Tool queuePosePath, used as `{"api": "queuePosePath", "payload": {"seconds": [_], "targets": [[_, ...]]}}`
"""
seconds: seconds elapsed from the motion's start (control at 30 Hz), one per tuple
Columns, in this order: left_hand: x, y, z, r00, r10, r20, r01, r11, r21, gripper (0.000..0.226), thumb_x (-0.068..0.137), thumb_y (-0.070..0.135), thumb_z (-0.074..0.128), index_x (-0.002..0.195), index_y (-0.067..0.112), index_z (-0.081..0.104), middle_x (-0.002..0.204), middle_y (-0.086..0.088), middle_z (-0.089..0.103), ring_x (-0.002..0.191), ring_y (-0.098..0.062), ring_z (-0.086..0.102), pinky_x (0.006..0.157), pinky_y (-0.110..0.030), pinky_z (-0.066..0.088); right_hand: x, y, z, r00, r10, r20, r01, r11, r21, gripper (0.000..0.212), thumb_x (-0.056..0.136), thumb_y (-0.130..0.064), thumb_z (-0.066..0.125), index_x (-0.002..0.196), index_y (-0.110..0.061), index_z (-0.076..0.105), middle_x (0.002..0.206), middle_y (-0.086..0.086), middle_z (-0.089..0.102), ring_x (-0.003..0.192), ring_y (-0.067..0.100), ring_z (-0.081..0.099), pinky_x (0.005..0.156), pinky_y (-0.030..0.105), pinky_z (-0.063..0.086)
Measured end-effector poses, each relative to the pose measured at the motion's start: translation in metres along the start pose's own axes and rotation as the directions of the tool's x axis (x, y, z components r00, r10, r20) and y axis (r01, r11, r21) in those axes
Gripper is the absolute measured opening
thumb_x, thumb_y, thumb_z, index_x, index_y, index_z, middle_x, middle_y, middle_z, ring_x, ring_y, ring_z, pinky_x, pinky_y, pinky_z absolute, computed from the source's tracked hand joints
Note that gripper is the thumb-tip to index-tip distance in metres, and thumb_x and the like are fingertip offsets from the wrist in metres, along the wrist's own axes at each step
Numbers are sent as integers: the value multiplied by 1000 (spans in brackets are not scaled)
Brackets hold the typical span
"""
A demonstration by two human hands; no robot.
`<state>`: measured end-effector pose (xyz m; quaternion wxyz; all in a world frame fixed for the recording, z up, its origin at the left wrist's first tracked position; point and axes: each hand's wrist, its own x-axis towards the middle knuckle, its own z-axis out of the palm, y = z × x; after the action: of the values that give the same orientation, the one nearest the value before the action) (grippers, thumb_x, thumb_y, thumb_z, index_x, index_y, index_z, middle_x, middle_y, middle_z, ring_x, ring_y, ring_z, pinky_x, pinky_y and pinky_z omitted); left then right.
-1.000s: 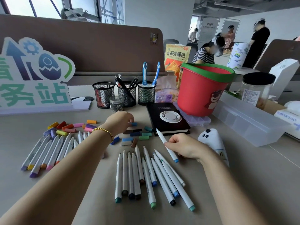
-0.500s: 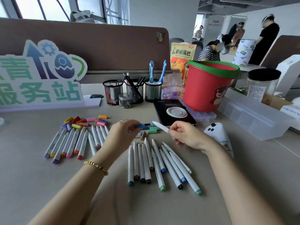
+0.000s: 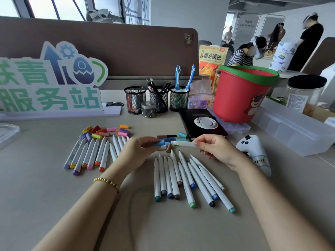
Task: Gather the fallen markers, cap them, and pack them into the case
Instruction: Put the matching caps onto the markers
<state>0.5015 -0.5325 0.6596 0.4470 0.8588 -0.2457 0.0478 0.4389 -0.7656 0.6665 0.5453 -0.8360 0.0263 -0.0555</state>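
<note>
My left hand (image 3: 139, 151) pinches a blue cap (image 3: 160, 143) above the desk. Facing it, my right hand (image 3: 214, 148) holds a white marker (image 3: 184, 143) level, its tip almost touching the cap. Below my hands lie several uncapped white markers (image 3: 183, 180) with blue, green and brown ends. A second group of markers (image 3: 90, 154) with warm-coloured ends lies to the left. Loose caps in yellow, red, pink and purple (image 3: 105, 132) sit above that group, and dark, blue and green caps (image 3: 174, 138) lie behind my hands. The clear plastic case (image 3: 293, 131) stands at the right.
A black notebook (image 3: 201, 124) with a white ring lies behind the caps. Three mesh pen cups (image 3: 157, 100) and a small jar stand further back. A red bucket (image 3: 243, 95), a white controller (image 3: 253, 151) and a large sign (image 3: 49, 87) border the area.
My right hand lifted the marker off the desk and turned it level. My left hand picked a blue cap from the pile and brought it toward the marker's tip.
</note>
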Motion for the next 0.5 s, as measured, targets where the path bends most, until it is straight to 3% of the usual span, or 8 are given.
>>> {"api": "queuePosePath", "payload": {"seconds": [0.23,0.4,0.5], "targets": [[-1,1,5,999,25,46,-28,998,61,24,83,18,67,107,21,70,87,14,65,81,-7,59,69,-7,43,-3,-4,2,1000,-11,21,12,999,-48,9,88,-20,64,81,-25,67,66,-4,56,61,8,47,51,15,39],[-6,10,9,987,155,47,-161,970,183,25,83,19,67,108,21,70,89,16,61,68,6,51,64,-1,39,-6,-8,1,999,-9,36,11,998,-62,12,90,-24,60,82,-23,68,59,-4,48,55,8,41,49,18,35],[-9,11,12,965,254,67,-263,920,292,28,86,19,64,113,18,68,96,7,66,73,-2,47,64,-6,35,-6,-11,-2,998,33,57,-40,990,135,26,99,-17,43,88,-13,66,63,1,50,54,9,43,44,16,33]]}}
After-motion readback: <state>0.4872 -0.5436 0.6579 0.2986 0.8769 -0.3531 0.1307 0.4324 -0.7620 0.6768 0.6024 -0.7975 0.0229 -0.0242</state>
